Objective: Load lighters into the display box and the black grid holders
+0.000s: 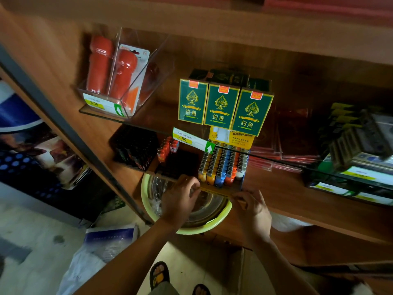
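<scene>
- Gripped at its near edge by both hands, the display box (214, 189) is held on the wooden shelf (276, 194). The fingers of the left hand (180, 199) are curled round its near-left corner, and a cardboard flap at its near-right corner is pinched between thumb and forefinger of the right hand (253, 211).
- Directly beneath both hands a yellow-green basin (197, 231) is seen, with crumpled clear plastic inside it.
- Upright lighters (221, 167) are packed into the display box in rows running away from the hands. Orange, yellow, blue and red bodies are seen at the near end, and a white one at the right.
- Just left of the box a black grid holder (178, 165) is set on the same shelf. A few orange-and-red lighters (168, 147) are stood along its far-left side, and the other cells are too dark to be read.
- Further left a second black grid holder (136, 147) is placed. What its cells hold cannot be told.
- A glass shelf edge (265, 156) is crossed over the far part of the display box, and a yellow price tag (184, 138) marked 2.00 is fixed to it.
- On that glass, three green card packs (214, 107) are stood side by side.
- At the far left, red blister-packed items (119, 75) are kept in a clear bin (148, 67) tagged 9.00.
</scene>
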A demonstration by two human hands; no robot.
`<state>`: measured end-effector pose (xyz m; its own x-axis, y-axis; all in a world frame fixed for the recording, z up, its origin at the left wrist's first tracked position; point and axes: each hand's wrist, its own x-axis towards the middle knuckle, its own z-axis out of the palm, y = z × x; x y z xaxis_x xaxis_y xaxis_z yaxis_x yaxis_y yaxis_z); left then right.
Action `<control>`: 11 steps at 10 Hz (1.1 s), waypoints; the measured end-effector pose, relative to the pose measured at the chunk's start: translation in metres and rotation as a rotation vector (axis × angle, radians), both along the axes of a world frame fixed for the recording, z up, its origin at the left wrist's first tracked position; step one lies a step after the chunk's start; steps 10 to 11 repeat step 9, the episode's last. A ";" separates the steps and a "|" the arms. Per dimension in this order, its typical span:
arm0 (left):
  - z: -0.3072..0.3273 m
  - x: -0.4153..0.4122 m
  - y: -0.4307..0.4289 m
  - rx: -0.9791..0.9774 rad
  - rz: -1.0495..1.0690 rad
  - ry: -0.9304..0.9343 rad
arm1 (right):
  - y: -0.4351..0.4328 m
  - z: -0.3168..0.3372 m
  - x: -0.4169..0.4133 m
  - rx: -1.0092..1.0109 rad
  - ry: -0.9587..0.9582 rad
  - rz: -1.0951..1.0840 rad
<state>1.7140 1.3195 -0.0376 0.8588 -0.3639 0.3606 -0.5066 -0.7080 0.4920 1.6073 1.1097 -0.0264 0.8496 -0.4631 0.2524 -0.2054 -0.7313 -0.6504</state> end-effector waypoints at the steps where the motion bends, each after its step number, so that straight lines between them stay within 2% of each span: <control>1: 0.002 -0.001 0.001 -0.002 0.002 -0.002 | -0.001 -0.001 0.000 0.004 -0.011 0.017; 4: 0.007 -0.007 0.005 0.069 -0.016 0.003 | 0.006 0.001 -0.002 -0.022 -0.005 0.006; 6: 0.022 -0.018 0.018 0.171 -0.062 0.089 | 0.014 0.010 -0.010 -0.057 0.059 0.026; 8: 0.033 -0.045 0.055 0.227 -0.122 -0.070 | 0.037 0.029 -0.031 -0.119 0.126 0.035; 9: 0.044 -0.060 0.074 0.421 -0.143 -0.125 | 0.056 0.042 -0.041 -0.225 0.170 0.022; 11: 0.044 -0.060 0.074 0.421 -0.143 -0.125 | 0.056 0.042 -0.041 -0.225 0.170 0.022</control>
